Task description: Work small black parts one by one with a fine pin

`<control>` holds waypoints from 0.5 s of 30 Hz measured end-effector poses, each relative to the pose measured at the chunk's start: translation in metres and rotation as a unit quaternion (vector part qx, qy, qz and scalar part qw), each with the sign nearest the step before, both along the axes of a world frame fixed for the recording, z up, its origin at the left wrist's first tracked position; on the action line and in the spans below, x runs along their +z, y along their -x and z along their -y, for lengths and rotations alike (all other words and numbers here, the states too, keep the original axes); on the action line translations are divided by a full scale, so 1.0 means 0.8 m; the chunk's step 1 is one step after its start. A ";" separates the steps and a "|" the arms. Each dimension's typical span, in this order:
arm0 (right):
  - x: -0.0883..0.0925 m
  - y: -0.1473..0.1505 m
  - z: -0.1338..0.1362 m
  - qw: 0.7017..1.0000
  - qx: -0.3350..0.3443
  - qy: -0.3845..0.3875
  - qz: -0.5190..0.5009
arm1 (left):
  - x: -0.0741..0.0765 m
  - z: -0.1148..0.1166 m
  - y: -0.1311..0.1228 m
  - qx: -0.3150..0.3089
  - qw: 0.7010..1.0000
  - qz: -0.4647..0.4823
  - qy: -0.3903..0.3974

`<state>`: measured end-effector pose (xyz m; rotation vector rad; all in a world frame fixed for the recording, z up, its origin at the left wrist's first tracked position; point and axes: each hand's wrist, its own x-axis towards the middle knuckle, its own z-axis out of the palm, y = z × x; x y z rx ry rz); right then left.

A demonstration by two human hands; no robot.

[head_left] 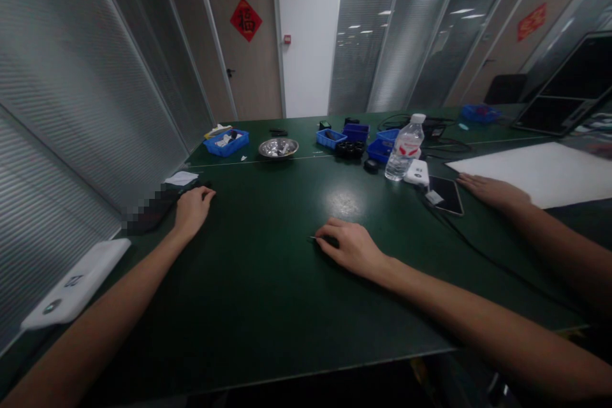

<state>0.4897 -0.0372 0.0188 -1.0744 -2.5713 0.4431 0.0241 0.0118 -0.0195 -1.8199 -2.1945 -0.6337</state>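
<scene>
Fingers (322,231) of our right hand (357,248) are pinched, thumb toward forefinger, on a thin pale piece (313,238); we cannot identify it further at this size. The thin pale piece is at the fingertips, low over the table (258,306); we cannot tell whether it touches the surface. Its visible end projects leftward from the fingers, and its long axis runs roughly crosswise, near to parallel with the table's near edge. The gripped end is hidden between thumb and forefinger.

Of our two hands, the right is the nearer, being in contact with the thin pale piece. Our left hand (191,211) is well apart from it, on the side to which the free end points and somewhat farther from the near edge, beside a dark slab (155,218). Its thumb and forefinger are close together; we cannot tell whether they hold anything.

The metal bowl (264,150) stands beyond both hands, forward and to the left of the thin pale piece. Another person's hand (495,192) lies well to the right, at the edge of a white sheet (549,169).
</scene>
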 end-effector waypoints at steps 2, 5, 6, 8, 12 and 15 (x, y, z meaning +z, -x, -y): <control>0.000 0.000 0.000 1.000 -0.002 -0.001 0.002 | -0.001 -0.001 0.000 -0.022 1.000 -0.002 -0.004; 0.000 0.000 0.000 1.000 -0.004 -0.004 0.002 | -0.006 -0.003 -0.002 -0.041 0.999 -0.009 -0.013; 0.000 0.000 -0.001 1.000 -0.002 -0.002 0.001 | -0.007 -0.003 -0.003 -0.043 0.999 -0.014 -0.018; 0.000 0.000 -0.001 1.000 0.000 0.001 -0.001 | -0.009 -0.003 -0.004 -0.045 0.998 -0.026 -0.028; 0.000 -0.001 -0.001 1.000 0.003 -0.002 -0.004 | -0.009 0.000 -0.006 -0.066 0.996 -0.047 -0.028; 0.000 0.000 -0.001 1.000 0.004 -0.002 -0.004 | -0.007 0.002 -0.007 -0.066 0.996 -0.056 -0.030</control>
